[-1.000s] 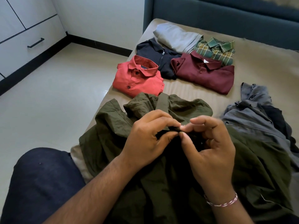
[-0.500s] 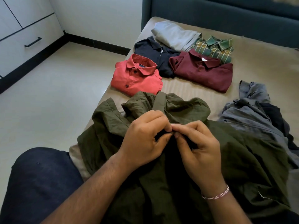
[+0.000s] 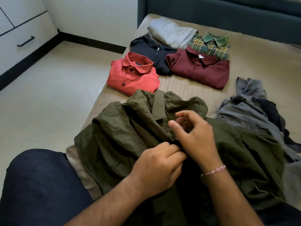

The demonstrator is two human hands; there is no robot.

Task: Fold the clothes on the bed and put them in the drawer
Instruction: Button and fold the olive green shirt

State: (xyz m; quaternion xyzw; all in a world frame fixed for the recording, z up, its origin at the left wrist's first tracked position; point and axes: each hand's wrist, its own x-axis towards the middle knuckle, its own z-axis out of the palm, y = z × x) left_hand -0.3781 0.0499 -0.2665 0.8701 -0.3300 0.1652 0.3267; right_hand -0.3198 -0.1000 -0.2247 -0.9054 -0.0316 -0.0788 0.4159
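The olive shirt (image 3: 123, 132) lies crumpled at the near edge of the bed (image 3: 254, 62), spread partly over the person's lap, collar end pointing away toward the folded red shirt (image 3: 132, 75); it looks light, thin and limp, creased all over, so it will likely sag and bunch wherever it is lifted and slide little on the sheet; the firmer parts to take hold of are the collar and the front placket, then the shoulder seams once it is laid flat. The left hand (image 3: 156, 168) is curled, its fingertips pinching the placket at the shirt's middle, knuckles up, forearm coming in from the lower left; the right hand (image 3: 193, 137) hovers just beyond it, fingers loosely bent and spread, thumb raised, gripping nothing as far as can be seen, wrist crossing above the dark opening of the shirt; I judge a button is being done up. The drawer (image 3: 24, 41) is closed, well apart across the floor.
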